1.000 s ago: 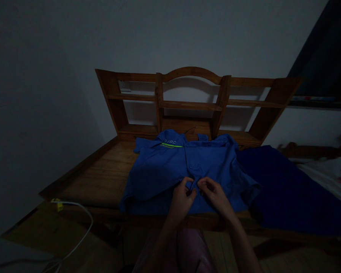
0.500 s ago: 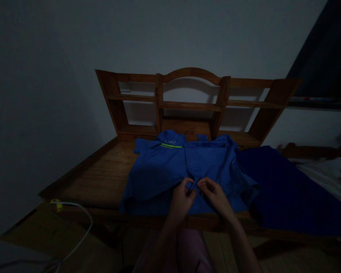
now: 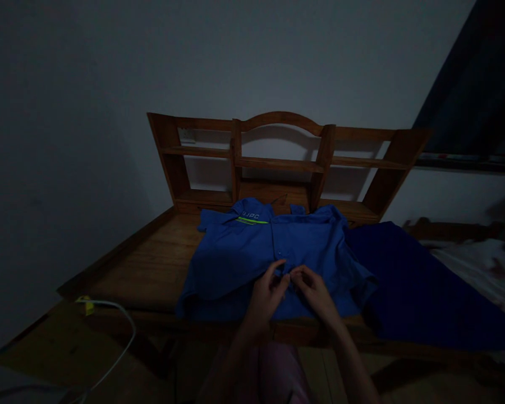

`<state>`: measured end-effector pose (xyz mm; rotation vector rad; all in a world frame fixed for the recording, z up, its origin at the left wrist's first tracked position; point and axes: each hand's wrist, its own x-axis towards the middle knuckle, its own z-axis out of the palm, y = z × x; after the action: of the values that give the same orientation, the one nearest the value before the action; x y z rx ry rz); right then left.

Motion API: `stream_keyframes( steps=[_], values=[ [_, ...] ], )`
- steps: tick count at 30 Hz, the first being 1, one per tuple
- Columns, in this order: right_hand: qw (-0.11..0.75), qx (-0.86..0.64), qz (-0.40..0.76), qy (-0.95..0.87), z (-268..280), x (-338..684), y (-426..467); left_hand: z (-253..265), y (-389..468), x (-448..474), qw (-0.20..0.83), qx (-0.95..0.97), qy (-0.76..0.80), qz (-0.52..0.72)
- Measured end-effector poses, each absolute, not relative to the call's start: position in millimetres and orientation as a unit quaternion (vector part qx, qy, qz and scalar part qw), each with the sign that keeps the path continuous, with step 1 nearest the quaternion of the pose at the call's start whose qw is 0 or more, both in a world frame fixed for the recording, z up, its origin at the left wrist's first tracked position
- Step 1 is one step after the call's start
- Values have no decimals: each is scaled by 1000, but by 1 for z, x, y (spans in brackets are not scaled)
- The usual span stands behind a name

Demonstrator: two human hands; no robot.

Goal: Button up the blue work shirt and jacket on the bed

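Observation:
A blue work shirt with a yellow-green stripe and white lettering on its chest lies spread on the wooden desk. At the lower part of its front opening, my left hand pinches the fabric edge between thumb and fingers. Close beside it, my right hand grips the placket with its fingertips together. The fingers hide whatever small part is between them. Above my hands, a button shows faintly on the placket.
A wooden shelf unit stands at the back of the desk against the wall. Dark blue cloth lies to the right, beside a whitish cloth. A pale cable with a yellow tag hangs at the front left.
Both hands stay at the front opening, their fingers shifted slightly on the fabric and closer together. The camera view has tilted a little, so the shelf sits lower.

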<state>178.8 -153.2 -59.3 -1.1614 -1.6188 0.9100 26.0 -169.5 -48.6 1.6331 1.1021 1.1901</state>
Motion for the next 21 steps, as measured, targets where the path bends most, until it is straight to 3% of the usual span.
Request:
stream_keyframes(
  steps=[3, 6, 9, 11, 16, 21],
  values=[
    [454, -513, 293, -667, -48, 186, -164, -29, -181, 4, 378, 685, 419, 462],
    [441, -569, 127, -682, -27, 217, -185, -15, -193, -49, 231, 729, 482, 428],
    [374, -636, -73, -671, -7, 263, -206, -20, -198, -124, 63, 728, 567, 380],
    [312, -667, -140, -662, -2, 291, -212, -33, -198, -171, 30, 735, 591, 331],
    [205, -704, -113, -671, -15, 320, -197, -64, -194, -228, 82, 756, 604, 236],
    [170, -766, -124, -607, -15, 317, -183, -57, -193, -213, 80, 706, 668, 223]
  ],
)
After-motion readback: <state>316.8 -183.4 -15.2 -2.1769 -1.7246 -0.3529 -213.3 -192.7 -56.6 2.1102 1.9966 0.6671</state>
